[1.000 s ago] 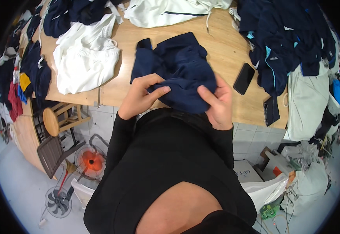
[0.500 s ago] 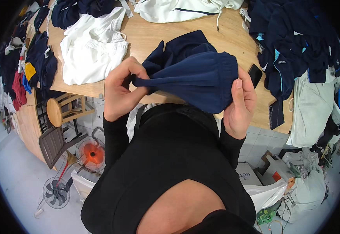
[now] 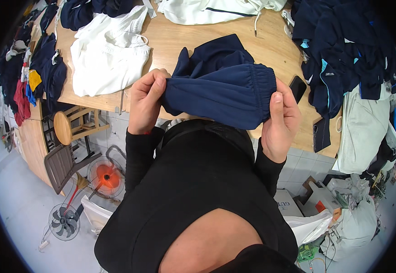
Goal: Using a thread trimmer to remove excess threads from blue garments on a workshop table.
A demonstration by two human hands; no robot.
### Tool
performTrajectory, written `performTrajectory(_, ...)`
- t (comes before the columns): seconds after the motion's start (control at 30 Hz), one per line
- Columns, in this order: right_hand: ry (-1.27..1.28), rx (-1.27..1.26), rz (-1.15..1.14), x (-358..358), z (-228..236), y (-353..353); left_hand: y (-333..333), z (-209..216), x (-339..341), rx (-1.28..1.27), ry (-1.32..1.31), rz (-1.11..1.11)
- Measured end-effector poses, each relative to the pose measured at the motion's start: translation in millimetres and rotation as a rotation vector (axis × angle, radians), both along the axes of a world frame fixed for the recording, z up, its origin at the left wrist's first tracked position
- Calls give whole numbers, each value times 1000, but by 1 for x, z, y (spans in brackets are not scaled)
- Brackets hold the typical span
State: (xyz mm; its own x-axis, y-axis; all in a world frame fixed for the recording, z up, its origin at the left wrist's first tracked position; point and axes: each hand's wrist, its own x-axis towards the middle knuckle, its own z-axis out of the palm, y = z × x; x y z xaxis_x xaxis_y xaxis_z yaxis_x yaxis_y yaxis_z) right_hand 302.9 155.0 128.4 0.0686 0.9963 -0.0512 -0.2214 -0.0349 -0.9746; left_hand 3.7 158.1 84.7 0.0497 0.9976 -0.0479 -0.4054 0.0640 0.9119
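Both hands, the left hand (image 3: 146, 102) and right hand (image 3: 280, 119), pinch the navy shorts (image 3: 220, 93) (probably at the waistband) above the wooden table (image 3: 175, 43), fingers closed on cloth.

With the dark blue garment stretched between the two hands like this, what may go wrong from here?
1. The navy garment is held only at its two ends, by the left hand and the right hand; if one grip loosens, that end may drop.
2. The black phone lies on the wooden table right beside the right hand; a swinging part of the garment may push it toward the edge.
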Motion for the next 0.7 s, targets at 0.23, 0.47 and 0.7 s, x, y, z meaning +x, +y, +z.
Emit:
performTrajectory(0.23,100,-22,-71,6,-22,7,-2,28,14,-86,117,134)
performTrajectory(0.47,90,-56,-32,8,-14,15,-6,41,15,-23,172,118)
performTrajectory(0.7,-42,-51,-59,11,-31,20,-3,37,25,-108,185,24)
